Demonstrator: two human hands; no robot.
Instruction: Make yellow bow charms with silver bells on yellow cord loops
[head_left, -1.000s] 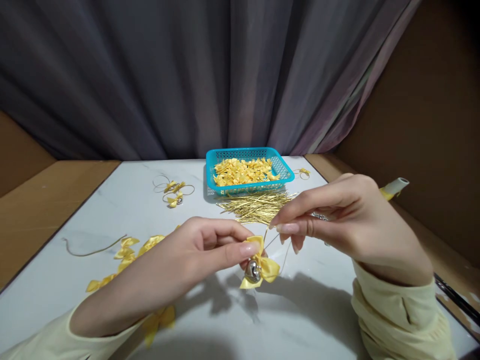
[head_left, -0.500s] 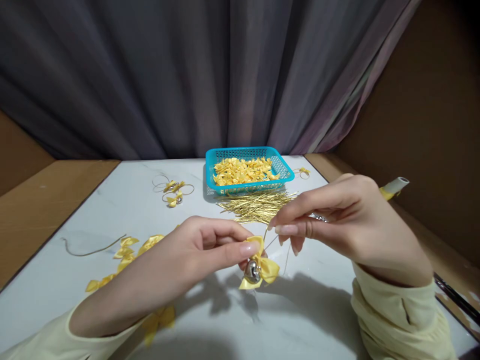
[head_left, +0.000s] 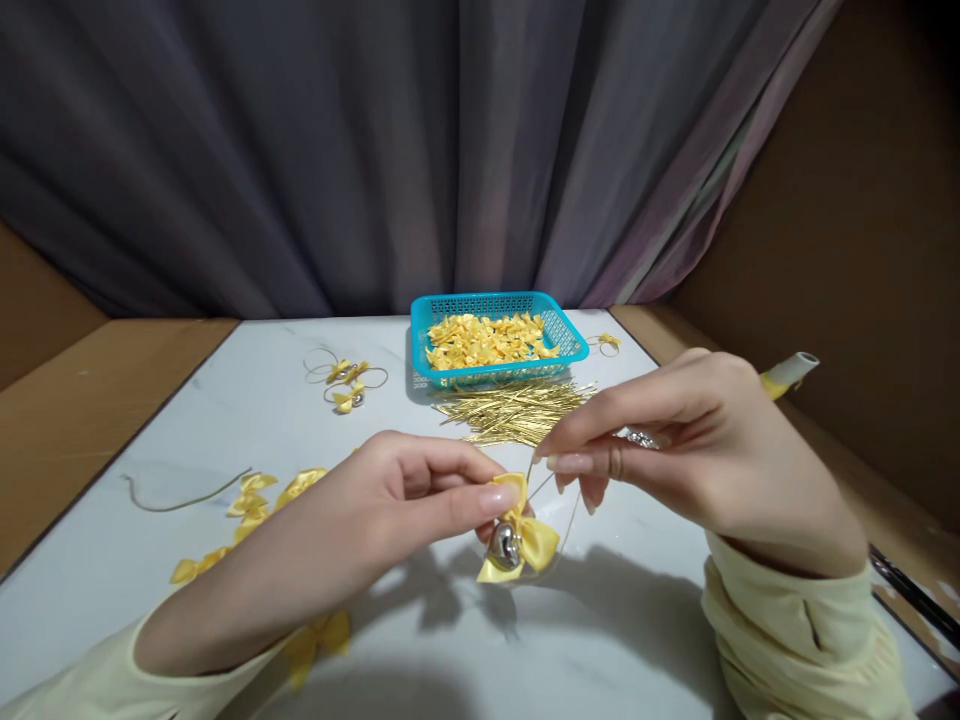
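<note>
My left hand pinches a small yellow ribbon bow by its top, just above the white table. A silver heart-shaped bell hangs at the bow's middle. My right hand is closed in a pinch on a thin gold wire that runs down to the bow. Both sleeves are pale yellow.
A turquoise basket of yellow bows stands at the back, with a heap of gold wire pieces in front. Finished bows with bells and loops lie back left. Loose yellow bows and a cord lie left.
Almost nothing has moved. My right hand has shifted very slightly left and down with the wire; the bow stays in my left fingers.
</note>
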